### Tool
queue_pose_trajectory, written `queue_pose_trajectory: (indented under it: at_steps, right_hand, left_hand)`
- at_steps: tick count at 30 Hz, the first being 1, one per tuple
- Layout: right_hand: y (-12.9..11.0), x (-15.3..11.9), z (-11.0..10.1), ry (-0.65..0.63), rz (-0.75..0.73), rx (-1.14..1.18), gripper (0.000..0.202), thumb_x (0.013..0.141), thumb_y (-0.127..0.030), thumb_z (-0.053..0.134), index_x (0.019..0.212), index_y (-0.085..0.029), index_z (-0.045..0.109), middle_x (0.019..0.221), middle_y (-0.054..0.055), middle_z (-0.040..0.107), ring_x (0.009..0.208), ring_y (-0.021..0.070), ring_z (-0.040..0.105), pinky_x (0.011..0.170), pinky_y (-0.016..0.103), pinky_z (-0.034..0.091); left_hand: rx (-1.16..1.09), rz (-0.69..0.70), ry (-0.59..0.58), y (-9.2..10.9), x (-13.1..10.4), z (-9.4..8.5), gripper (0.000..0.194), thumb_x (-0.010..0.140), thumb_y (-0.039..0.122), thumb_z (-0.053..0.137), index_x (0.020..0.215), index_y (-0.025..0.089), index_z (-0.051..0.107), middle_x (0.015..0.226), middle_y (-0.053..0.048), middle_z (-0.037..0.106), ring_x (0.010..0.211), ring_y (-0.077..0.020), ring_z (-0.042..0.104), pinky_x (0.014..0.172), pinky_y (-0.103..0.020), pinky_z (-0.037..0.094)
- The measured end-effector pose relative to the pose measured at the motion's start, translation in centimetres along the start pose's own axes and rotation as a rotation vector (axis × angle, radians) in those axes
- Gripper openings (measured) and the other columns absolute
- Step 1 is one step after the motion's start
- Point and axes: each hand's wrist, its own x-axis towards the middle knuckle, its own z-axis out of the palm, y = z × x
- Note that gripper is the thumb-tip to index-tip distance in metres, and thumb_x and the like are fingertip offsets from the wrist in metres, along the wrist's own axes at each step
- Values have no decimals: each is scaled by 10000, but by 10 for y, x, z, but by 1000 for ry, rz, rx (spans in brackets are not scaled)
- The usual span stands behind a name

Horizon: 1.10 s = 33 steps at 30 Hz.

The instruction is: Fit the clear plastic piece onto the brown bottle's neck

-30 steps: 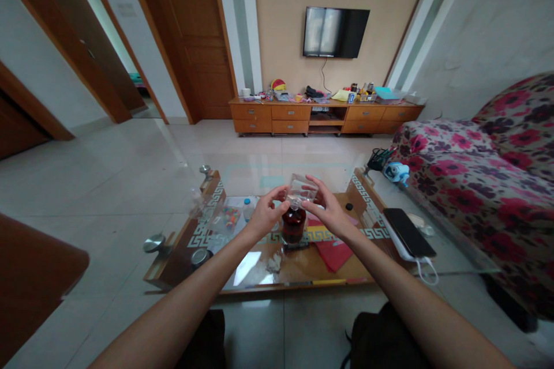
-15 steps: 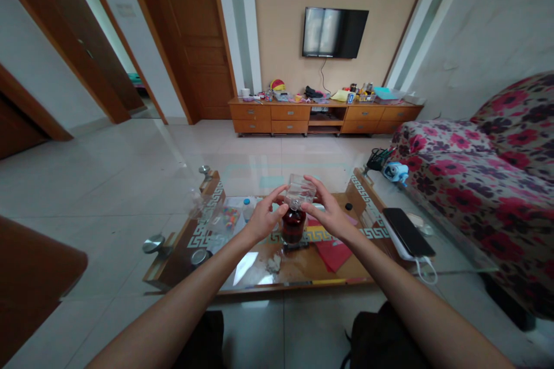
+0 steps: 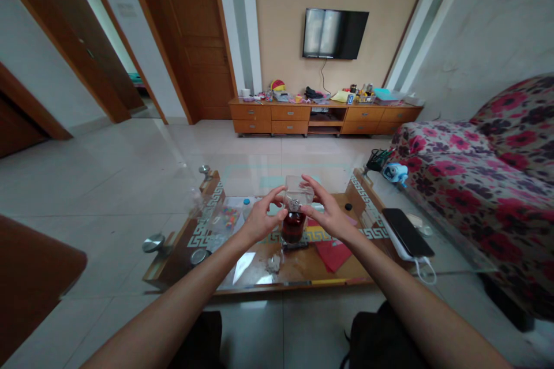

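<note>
A small bottle of dark red liquid point(image 3: 293, 229) stands upright on the glass-topped coffee table point(image 3: 251, 282). Just above and behind its neck is a clear square container point(image 3: 298, 185), see-through and hard to make out. My left hand point(image 3: 266, 214) has its fingers curled at the container's left side, the thumb near the bottle neck. From the right side, my right hand point(image 3: 324, 210) holds the same container, with its thumb also close to the bottle's top. Whether the container touches the bottle, I cannot tell.
Beneath the glass lie a red sheet point(image 3: 333, 255) and a blue-capped bottle point(image 3: 246, 207). A black phone point(image 3: 407, 232) with a white cable rests at the right, near a blue toy-like object point(image 3: 395, 173). A flowered sofa point(image 3: 467, 184) flanks the table; a low TV cabinet point(image 3: 289, 118) stands beyond.
The clear container has shifted slightly left and its tilt has changed between my hands. Both hands have moved only a little; the bottle stays in place.
</note>
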Motion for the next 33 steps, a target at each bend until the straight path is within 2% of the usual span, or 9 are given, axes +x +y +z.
queue_pose_trajectory:
  at_steps: [8, 13, 23, 26, 33]
  right_hand:
    - [-5, -1, -2, -22, -10, -17, 787, 971, -513, 685, 1649, -392, 305, 1646, 95, 441, 1368, 318, 568, 1097, 552, 505]
    - [-5, -1, -3, -16, -23, -35, 776, 962, -507, 699, 1637, -402, 331, 1652, 84, 437, 1344, 320, 588, 1077, 560, 520]
    - [-4, -2, -4, -12, -53, -140, 828, 958, -489, 697, 1660, -407, 265, 1653, 84, 434, 1276, 333, 627, 1027, 584, 550]
    - [-1, -1, -4, -20, -54, -138, 812, 953, -482, 705, 1648, -426, 288, 1657, 64, 430, 1293, 335, 617, 1023, 578, 556]
    - [0, -1, -4, -28, -61, -127, 797, 953, -480, 701, 1640, -427, 300, 1645, 67, 445, 1321, 347, 596, 1024, 596, 555]
  left_hand:
    - [28, 12, -3, 5, -1, -3, 692, 884, 348, 675, 1544, 266, 481, 1157, -44, 730, 1043, -227, 659, 837, -332, 478]
    - [36, 12, -4, 10, -1, -5, 682, 877, 351, 686, 1526, 271, 494, 1140, -38, 729, 1026, -229, 663, 849, -341, 488]
    - [98, 16, 5, 9, -1, -7, 693, 819, 290, 732, 1478, 278, 517, 1115, -28, 732, 1020, -234, 672, 887, -373, 499]
    - [109, 25, 6, 8, -1, -7, 704, 817, 288, 737, 1483, 276, 511, 1112, -29, 730, 1023, -235, 672, 911, -386, 496]
    - [115, 22, 1, 10, -1, -7, 696, 825, 307, 730, 1484, 280, 507, 1108, -32, 732, 992, -234, 668, 837, -364, 485]
